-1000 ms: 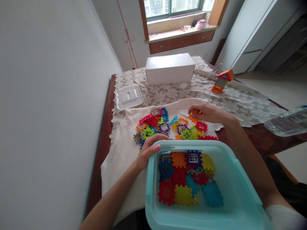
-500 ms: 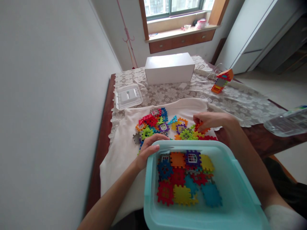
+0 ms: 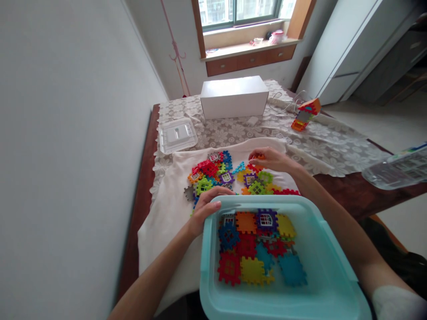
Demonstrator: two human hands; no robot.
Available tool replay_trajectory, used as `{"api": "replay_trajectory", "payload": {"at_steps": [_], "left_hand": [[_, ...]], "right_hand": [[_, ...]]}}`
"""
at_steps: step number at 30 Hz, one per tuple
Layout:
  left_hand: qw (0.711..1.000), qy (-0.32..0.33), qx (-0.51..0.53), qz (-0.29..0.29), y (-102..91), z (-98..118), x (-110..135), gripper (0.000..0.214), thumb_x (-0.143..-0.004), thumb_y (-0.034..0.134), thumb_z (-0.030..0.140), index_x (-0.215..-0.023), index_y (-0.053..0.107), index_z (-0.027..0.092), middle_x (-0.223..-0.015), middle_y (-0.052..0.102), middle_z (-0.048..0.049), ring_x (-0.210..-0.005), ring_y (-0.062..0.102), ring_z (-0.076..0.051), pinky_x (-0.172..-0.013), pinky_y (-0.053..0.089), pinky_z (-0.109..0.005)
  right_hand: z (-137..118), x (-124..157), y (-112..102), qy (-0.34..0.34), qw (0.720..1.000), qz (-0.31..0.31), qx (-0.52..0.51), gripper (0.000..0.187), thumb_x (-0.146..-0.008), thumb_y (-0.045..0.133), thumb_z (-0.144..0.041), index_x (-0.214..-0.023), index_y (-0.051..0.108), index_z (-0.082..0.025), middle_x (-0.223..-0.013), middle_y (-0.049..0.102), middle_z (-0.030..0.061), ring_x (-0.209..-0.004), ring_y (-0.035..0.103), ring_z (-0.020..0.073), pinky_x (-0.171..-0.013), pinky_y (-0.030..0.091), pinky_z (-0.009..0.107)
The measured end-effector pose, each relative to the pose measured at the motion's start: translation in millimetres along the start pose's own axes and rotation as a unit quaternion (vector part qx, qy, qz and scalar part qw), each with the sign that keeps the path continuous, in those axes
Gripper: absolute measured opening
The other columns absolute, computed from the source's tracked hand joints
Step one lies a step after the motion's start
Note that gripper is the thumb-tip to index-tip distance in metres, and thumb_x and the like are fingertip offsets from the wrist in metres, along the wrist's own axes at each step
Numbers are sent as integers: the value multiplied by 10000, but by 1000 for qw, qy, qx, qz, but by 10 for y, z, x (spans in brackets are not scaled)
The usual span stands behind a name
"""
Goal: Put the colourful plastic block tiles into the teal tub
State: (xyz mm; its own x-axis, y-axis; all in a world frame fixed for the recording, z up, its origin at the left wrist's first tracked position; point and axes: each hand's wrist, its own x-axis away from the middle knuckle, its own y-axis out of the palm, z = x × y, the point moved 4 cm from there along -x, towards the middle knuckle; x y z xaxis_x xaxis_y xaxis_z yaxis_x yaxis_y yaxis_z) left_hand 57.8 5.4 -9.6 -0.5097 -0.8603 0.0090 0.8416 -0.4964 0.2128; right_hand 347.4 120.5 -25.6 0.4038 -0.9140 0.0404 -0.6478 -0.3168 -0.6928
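Observation:
A teal plastic tub (image 3: pixel 330 271) is tilted toward me in the foreground, with interlocking plastic tiles inside, among them a yellow tile (image 3: pixel 252 271) and a blue tile (image 3: pixel 292 269). My left hand (image 3: pixel 208 206) grips its far left rim, thumb over the edge and fingers outside. Beyond the tub, my right hand (image 3: pixel 269 160) is closed with its fingertips on a red tile (image 3: pixel 255 168), at the far side of the loose pile. Nearby in that pile lie a purple window tile (image 3: pixel 250 179) and a lime green tile (image 3: pixel 256 188).
Loose tiles, including red ones (image 3: pixel 207 168), lie on a white cloth (image 3: pixel 167 231). Farther back are a clear lid (image 3: pixel 178 134), a white box (image 3: pixel 234 98) and a small built tile model (image 3: pixel 305 114). A clear plastic container (image 3: pixel 393 169) is at the right edge.
My right hand has moved left and farther away across the pile, carrying the red tile. A green tile it covered now shows. My left hand and the tub stay in place.

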Motion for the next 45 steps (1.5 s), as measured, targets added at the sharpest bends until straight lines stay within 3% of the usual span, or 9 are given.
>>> {"api": "replay_trajectory", "payload": {"at_steps": [5, 13, 21, 28, 31, 34, 37, 41, 45], "left_hand": [[1000, -10, 16, 0, 15, 7, 3, 418, -797, 745, 446, -1087, 823, 155, -1027, 776, -87, -856, 667, -239, -778, 503, -301], [999, -16, 36, -4, 29, -5, 7, 407, -807, 760, 440, -1096, 826, 162, -978, 771, -81, -813, 662, -220, -742, 498, -283], [999, -13, 29, -5, 9, -9, 7, 413, -792, 766, 442, -1088, 832, 160, -1023, 779, -85, -842, 678, -223, -770, 517, -283], [999, -15, 29, -7, 30, 11, 8, 414, -804, 764, 454, -1092, 830, 165, -994, 778, -85, -824, 667, -221, -752, 513, -284], [1000, -13, 24, -6, 29, 20, 8, 402, -806, 765, 453, -1085, 831, 171, -992, 780, -81, -831, 666, -224, -761, 514, -288], [1000, -8, 4, 0, 16, 24, 10, 391, -809, 765, 444, -1075, 835, 166, -1023, 782, -85, -874, 670, -233, -791, 511, -291], [1000, -10, 6, -1, 9, 8, 14, 401, -808, 762, 449, -1083, 833, 166, -1033, 778, -85, -872, 669, -233, -786, 505, -292], [999, -20, 29, -9, 2, -45, 13, 424, -812, 749, 454, -1121, 824, 174, -1010, 776, -78, -849, 676, -232, -771, 506, -293], [1000, -16, 26, -3, -14, -64, 4, 432, -793, 748, 454, -1103, 831, 165, -1046, 775, -84, -872, 683, -246, -786, 517, -301]], "right_hand": [[28, -3, 116, -39, 997, -31, 56, 576, -938, 682, -596, -1359, 718, -205, -1366, 725, 168, -1267, 668, 381, -1127, 510, 526], [65, 118, 28, -42, 993, -112, 3, 700, -904, 715, -495, -1556, 603, -265, -1579, 614, 112, -1443, 586, 365, -1254, 455, 498], [64, 82, 7, -33, 995, -77, -61, 478, -883, 736, -467, -1303, 770, -242, -1192, 803, 101, -1043, 745, 320, -896, 623, 433], [-62, 52, -118, -37, 980, 66, -182, 374, -818, 870, -477, -1065, 772, -214, -1003, 785, 77, -846, 701, 226, -754, 584, 353], [-298, 155, -99, -75, 936, 36, -343, 407, -795, 933, -443, -1066, 733, -214, -990, 760, 46, -813, 699, 173, -738, 586, 299], [-609, 318, -33, -155, 890, -74, -423, 405, -811, 946, -433, -1082, 732, -221, -973, 754, 27, -786, 703, 147, -723, 580, 273], [-826, 422, 48, -228, 885, -159, -374, 498, -855, 886, -569, -1170, 750, -207, -1047, 779, 75, -955, 737, 214, -869, 595, 348], [-674, 263, 90, -141, 980, -2, -142, 404, -983, 718, -579, -1122, 750, -201, -1115, 774, 108, -1004, 710, 250, -880, 552, 374], [-337, 141, 126, -12, 990, 56, 129, 378, -977, 706, -547, -1079, 733, -184, -1118, 766, 136, -970, 697, 288, -871, 516, 406]]}}
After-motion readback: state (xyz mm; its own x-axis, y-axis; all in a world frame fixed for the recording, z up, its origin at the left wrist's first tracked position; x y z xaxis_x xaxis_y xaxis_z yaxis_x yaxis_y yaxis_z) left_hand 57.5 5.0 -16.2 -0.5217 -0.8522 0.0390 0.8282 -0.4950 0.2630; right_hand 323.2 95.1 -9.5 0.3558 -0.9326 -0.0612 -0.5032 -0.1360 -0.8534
